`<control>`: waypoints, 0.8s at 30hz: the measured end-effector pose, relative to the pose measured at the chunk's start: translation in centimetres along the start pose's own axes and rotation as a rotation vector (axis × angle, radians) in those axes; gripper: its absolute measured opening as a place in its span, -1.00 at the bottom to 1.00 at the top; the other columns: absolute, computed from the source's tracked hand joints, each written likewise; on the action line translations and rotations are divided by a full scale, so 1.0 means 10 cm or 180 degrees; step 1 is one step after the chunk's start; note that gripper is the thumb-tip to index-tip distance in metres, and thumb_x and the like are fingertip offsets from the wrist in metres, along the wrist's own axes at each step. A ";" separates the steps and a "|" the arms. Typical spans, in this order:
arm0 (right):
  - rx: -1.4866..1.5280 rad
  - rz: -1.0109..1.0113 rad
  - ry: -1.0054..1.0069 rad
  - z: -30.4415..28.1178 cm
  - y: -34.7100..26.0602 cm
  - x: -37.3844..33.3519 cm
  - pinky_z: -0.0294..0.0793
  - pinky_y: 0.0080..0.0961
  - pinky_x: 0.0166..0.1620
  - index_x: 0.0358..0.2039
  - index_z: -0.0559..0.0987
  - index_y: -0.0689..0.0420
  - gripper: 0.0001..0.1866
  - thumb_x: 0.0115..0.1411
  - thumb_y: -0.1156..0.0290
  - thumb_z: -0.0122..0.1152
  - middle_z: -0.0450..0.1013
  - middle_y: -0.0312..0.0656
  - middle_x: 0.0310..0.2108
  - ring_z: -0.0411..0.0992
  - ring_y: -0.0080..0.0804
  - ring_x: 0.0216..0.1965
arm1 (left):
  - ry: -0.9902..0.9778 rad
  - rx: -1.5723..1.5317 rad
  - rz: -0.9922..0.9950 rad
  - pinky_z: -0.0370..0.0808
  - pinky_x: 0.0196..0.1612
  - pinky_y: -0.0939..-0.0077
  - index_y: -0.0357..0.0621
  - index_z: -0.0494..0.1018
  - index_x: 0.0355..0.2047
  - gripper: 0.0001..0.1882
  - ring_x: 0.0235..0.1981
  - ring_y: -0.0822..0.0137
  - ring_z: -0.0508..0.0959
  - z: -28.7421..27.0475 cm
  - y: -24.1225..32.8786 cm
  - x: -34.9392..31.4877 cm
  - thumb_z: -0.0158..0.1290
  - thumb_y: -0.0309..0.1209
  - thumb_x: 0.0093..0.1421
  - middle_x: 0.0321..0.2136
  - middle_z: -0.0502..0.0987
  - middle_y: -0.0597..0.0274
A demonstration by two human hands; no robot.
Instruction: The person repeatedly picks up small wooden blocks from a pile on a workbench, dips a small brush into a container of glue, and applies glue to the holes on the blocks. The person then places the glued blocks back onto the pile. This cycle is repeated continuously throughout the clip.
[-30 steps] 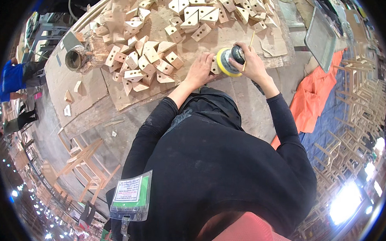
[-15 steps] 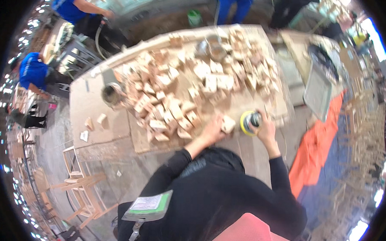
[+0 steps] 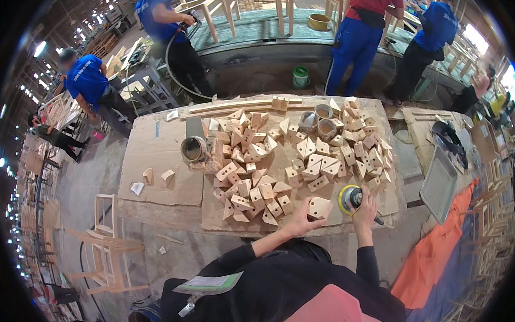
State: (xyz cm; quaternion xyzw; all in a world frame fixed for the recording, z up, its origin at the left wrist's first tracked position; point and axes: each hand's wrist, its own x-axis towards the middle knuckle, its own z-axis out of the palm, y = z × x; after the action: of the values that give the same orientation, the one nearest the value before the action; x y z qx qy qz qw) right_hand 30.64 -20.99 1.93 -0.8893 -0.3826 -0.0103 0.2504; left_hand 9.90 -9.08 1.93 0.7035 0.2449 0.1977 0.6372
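Note:
My left hand (image 3: 302,220) grips a small wooden block (image 3: 319,207) at the near edge of the workbench (image 3: 161,157). Beside it my right hand (image 3: 365,205) is closed around a round sander (image 3: 349,199) with a yellow pad, the pad close to the block's right side. Both black-sleeved forearms reach up from the lower edge. A heap of several similar wooden blocks (image 3: 294,154) covers the bench beyond my hands.
A round tin (image 3: 194,149) stands at the heap's left, two more cans (image 3: 318,123) at the back. A grey tray (image 3: 439,184) lies to the right, orange cloth (image 3: 436,252) below it. Wooden frames (image 3: 110,235) stand lower left. Several people in blue work beyond the bench.
The view has tilted up and away, showing the whole bench and the people behind. My hands with the block and the sander now sit lower and further right in the picture.

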 end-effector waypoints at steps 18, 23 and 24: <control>0.3654 0.0244 -0.0792 -0.28 -1.40 -0.53 0.42 -0.49 0.01 0.18 0.26 0.34 -0.56 0.34 0.44 -0.03 0.42 -0.02 0.00 0.40 -0.41 -0.01 | 0.0506 -0.0707 0.0083 0.39 0.04 0.47 -0.20 -0.01 0.23 -0.23 0.06 0.35 0.36 -0.19 0.30 0.00 0.19 -0.30 0.16 0.02 0.31 0.11; 0.3636 0.0163 -0.0867 -0.16 -1.40 -0.57 0.45 -0.55 -0.07 0.20 0.25 0.33 -0.56 0.34 0.49 -0.05 0.44 -0.08 -0.09 0.43 -0.48 -0.11 | 0.0296 -0.1598 -0.0079 0.40 -0.03 0.54 -0.21 -0.13 0.30 -0.40 -0.02 0.34 0.39 -0.21 0.42 -0.11 -0.21 -0.21 0.38 0.07 0.27 0.11; 0.3863 0.0252 -0.0962 -0.15 -1.42 -0.52 0.46 -0.57 -0.09 0.20 0.25 0.33 -0.56 0.34 0.49 -0.06 0.45 -0.09 -0.10 0.44 -0.50 -0.13 | 0.0414 -0.1375 -0.0098 0.39 -0.02 0.54 -0.20 -0.13 0.30 -0.41 -0.01 0.34 0.38 -0.23 0.40 -0.12 -0.24 -0.22 0.39 0.08 0.25 0.10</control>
State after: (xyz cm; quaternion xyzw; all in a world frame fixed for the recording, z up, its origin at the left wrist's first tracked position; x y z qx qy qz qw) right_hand 17.43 -16.90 8.32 -0.5938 -0.3182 0.3440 0.6541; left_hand 7.96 -8.24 6.17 0.5326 0.2483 0.2807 0.7589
